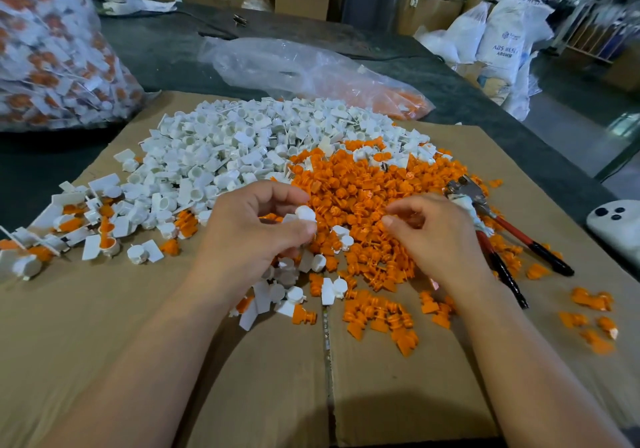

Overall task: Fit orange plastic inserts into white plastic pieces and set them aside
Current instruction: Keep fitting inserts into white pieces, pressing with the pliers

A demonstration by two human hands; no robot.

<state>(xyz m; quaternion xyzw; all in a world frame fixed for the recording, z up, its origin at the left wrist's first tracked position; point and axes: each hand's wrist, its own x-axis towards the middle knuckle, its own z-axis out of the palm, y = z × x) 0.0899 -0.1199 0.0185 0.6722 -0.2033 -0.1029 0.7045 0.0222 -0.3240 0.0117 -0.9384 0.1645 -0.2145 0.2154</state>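
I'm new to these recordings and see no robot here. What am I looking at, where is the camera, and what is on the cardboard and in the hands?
There is no machine: a person works with bare hands, and the one picture comes from a camera worn on their head, looking down and forward. A cardboard sheet holds a heap of white pieces and, beside it, a heap of orange inserts. To the left lie a few joined pieces, white with orange inside. Red-handled pliers lie at the right. A clear bag at the upper left holds white and orange parts. The left hand pinches one white piece. The right hand is curled over the orange heap; whether it holds an insert cannot be seen.
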